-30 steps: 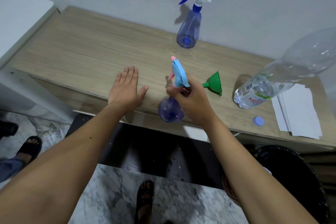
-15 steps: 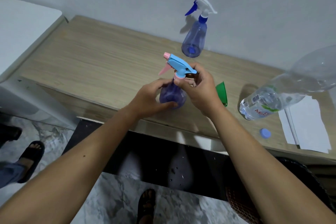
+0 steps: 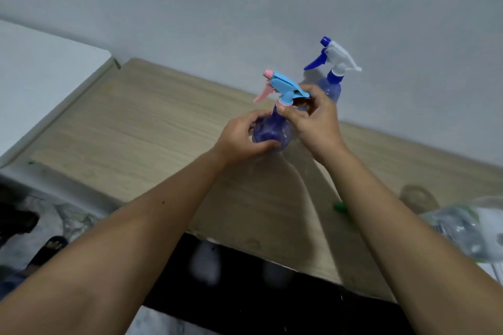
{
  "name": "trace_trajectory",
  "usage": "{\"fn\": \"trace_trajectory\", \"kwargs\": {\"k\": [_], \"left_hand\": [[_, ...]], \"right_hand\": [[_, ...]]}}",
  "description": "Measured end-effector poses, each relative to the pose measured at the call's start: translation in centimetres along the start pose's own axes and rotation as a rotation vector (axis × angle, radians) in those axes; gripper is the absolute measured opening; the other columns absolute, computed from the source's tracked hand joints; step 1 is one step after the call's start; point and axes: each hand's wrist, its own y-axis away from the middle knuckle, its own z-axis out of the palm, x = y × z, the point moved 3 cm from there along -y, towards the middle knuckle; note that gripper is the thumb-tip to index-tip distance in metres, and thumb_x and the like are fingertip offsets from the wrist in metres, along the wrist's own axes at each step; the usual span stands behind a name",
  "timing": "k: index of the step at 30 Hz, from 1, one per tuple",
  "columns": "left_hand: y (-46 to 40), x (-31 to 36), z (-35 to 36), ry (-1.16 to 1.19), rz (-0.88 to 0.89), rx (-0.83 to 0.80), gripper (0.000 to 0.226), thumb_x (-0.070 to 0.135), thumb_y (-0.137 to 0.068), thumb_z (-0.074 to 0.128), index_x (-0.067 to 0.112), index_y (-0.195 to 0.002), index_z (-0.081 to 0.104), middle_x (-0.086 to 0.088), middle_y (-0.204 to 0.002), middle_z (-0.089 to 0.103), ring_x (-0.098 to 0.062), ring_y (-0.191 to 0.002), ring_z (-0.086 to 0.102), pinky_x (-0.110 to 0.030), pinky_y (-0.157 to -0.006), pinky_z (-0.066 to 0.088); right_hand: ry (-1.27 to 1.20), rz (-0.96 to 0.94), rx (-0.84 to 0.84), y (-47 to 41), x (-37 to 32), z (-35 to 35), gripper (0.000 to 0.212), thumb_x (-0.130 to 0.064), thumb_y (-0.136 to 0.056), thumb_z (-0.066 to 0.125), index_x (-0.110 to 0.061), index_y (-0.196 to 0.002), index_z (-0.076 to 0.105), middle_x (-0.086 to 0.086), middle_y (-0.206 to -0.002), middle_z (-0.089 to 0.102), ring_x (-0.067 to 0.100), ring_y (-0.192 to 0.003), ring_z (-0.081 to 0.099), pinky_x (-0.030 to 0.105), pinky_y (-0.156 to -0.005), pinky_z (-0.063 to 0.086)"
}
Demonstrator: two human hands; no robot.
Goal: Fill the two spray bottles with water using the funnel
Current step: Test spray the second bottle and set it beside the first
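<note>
A purple spray bottle (image 3: 268,132) with a light-blue and pink trigger head (image 3: 283,88) is held up above the wooden table (image 3: 152,128). My left hand (image 3: 242,141) grips its round body from below. My right hand (image 3: 313,119) pinches the neck collar just under the trigger head. A second spray bottle (image 3: 330,81), blue with a white and blue head, stands upright by the wall behind my right hand. Only the green tip of the funnel (image 3: 340,207) shows beside my right forearm. The large clear water bottle (image 3: 460,226) lies blurred at the right edge.
A white surface (image 3: 40,84) adjoins the table on the left. A grey wall runs behind the table. Below the table's front edge are dark floor and marble tiles, with a person's sandalled foot (image 3: 46,251) at the lower left.
The purple bottle has risen from the table's front edge. My left hand left the tabletop and took hold of the body. The camera has tilted upward.
</note>
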Motion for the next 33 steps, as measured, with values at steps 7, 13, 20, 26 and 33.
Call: {"fn": "trace_trajectory", "kwargs": {"k": [7,13,20,26,33], "left_hand": [[-5.1,-3.0,-0.7,-0.064,-0.011,-0.015,0.079,0.043,-0.074,0.091,0.019,-0.142,0.058,0.003,-0.131,0.069,-0.012,-0.119,0.067,-0.04,-0.103,0.056],[-7.8,-4.8,-0.4,-0.089,0.01,-0.043,0.084,0.041,-0.077,0.09,0.013,-0.147,0.053,-0.004,-0.14,0.064,-0.016,-0.128,0.062,-0.044,-0.109,0.053],[-8.6,-5.1,-0.2,-0.183,0.054,-0.051,0.089,0.052,-0.079,0.081,0.01,-0.15,0.047,-0.008,-0.145,0.059,-0.022,-0.132,0.059,-0.046,-0.105,0.056],[-8.5,-4.9,-0.1,-0.18,0.035,-0.065,0.085,0.044,-0.083,0.083,0.014,-0.152,0.044,-0.004,-0.149,0.057,-0.019,-0.136,0.055,-0.045,-0.108,0.054],[-8.1,-5.1,0.3,-0.134,0.01,-0.059,0.088,0.039,-0.085,0.085,0.021,-0.157,0.039,-0.001,-0.154,0.053,-0.017,-0.141,0.053,-0.045,-0.112,0.052]], "right_hand": [[-0.011,-0.045,0.053,-4.8,1.5,2.1,0.037,-0.008,-0.088,0.083,-0.013,-0.115,0.058,0.004,-0.11,0.071,0.008,-0.1,0.073,0.021,-0.082,0.059],[-0.048,-0.038,0.086,-7.4,3.1,2.9,0.037,0.0,-0.095,0.074,-0.003,-0.126,0.054,0.0,-0.105,0.07,-0.003,-0.091,0.074,0.017,-0.08,0.057],[0.047,-0.134,0.099,-8.6,3.6,3.1,0.041,-0.009,-0.097,0.073,-0.005,-0.132,0.053,-0.008,-0.113,0.066,-0.004,-0.104,0.068,0.018,-0.089,0.056],[0.102,-0.174,0.141,-8.2,3.8,3.3,0.046,-0.008,-0.095,0.073,-0.002,-0.135,0.052,-0.002,-0.119,0.065,-0.001,-0.111,0.065,0.022,-0.096,0.057],[0.098,-0.134,0.141,-7.7,4.4,3.3,0.042,-0.005,-0.096,0.073,0.001,-0.133,0.053,-0.014,-0.11,0.062,-0.022,-0.098,0.061,0.005,-0.088,0.05]]}}
